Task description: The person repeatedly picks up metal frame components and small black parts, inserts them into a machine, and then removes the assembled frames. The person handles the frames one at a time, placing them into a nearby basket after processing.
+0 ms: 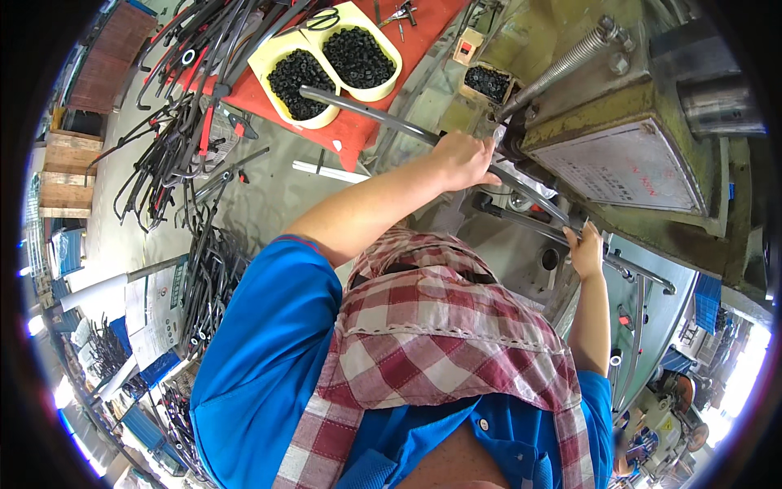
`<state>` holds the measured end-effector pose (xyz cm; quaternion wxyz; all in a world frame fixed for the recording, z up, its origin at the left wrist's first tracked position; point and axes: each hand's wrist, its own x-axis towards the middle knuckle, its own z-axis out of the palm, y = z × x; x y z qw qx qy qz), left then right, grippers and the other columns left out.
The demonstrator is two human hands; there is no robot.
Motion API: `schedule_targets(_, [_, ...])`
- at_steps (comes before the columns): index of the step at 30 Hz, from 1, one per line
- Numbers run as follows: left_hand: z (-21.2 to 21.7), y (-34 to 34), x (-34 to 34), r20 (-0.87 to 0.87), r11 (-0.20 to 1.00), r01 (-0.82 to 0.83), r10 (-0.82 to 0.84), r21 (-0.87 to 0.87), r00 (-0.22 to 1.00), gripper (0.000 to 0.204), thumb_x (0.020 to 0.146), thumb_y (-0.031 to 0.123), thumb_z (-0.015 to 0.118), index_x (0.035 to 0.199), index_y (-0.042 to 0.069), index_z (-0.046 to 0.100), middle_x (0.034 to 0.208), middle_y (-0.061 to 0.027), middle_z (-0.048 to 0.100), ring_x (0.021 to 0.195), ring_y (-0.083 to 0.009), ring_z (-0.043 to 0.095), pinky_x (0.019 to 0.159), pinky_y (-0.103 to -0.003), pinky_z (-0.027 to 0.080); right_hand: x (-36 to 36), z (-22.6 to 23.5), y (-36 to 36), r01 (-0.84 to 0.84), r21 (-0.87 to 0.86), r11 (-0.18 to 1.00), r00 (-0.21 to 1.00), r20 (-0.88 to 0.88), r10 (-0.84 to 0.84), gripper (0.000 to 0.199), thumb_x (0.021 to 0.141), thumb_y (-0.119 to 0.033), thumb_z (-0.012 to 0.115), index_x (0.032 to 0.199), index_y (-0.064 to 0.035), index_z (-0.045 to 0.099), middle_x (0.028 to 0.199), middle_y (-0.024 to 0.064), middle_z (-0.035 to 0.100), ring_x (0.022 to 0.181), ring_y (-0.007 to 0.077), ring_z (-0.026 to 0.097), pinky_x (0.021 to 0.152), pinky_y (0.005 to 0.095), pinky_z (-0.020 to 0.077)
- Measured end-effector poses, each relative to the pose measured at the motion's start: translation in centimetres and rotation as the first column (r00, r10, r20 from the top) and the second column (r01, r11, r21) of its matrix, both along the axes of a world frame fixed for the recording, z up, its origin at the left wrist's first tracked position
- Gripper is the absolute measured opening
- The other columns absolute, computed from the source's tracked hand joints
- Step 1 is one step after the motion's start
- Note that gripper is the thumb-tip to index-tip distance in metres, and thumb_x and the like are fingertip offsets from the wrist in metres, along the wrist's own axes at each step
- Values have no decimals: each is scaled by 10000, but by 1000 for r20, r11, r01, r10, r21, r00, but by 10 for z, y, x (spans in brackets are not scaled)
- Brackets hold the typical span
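A long grey metal tube [371, 114] runs from the yellow trays into the green-grey press machine [570, 106]. My left hand [463, 160] is closed around this tube just before the machine's jaws. My right hand [586, 249] grips the tube's lower end [544, 204] where it comes out to the right, beside a second bar [643, 273] on the machine's front. A coil spring [570, 59] slants above the jaws. My blue shirt and a red-and-white checked cloth [440, 326] fill the lower middle of the view.
Two yellow trays [281, 50] of small black parts and scissors [322, 19] lie on a red surface [358, 134]. A small box of black parts [487, 81] stands by the machine. Several bent black tubes [175, 138] are piled on the left floor, with more [208, 277] nearer me.
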<state>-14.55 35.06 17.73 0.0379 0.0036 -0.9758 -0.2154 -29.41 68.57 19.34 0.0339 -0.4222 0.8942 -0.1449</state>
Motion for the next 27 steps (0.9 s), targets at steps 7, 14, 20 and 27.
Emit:
schedule_targets(7, [-1,-103,-17,209,969,-66,15,239,978,319,816,248,616,1027,9,636,1001,-237,649,910,-374,644,792,-462,507,22,21,-38,231,142,963,971,-101,-218,358,794,-169,685,1126,-50,628,1157,228,601,1116,448,514,976,493,389])
schedule_targets(14, [-92,-266,-22,558,866,-298,489,-402,670,248,717,-24,628,947,-6,717,1027,-251,662,1015,-372,644,824,-421,541,58,25,-62,243,20,970,967,-80,-241,295,864,-239,618,1094,-55,646,1132,205,616,1085,443,517,943,515,387])
schedule_targets(20, [-74,-264,-23,532,805,-509,587,-304,611,271,876,50,476,1027,10,697,1128,-203,650,1056,-344,637,873,-402,530,68,25,-55,294,190,937,956,-50,-290,408,857,-220,607,1187,17,569,1237,274,532,1156,476,460,1012,548,337])
schedule_targets(27, [-87,-296,16,232,771,-616,637,-165,735,175,870,185,612,928,54,712,983,-210,671,960,-359,645,834,-433,516,55,16,-68,289,130,949,957,-2,-291,492,851,-259,624,1262,-16,507,1257,283,510,1172,490,445,998,545,355])
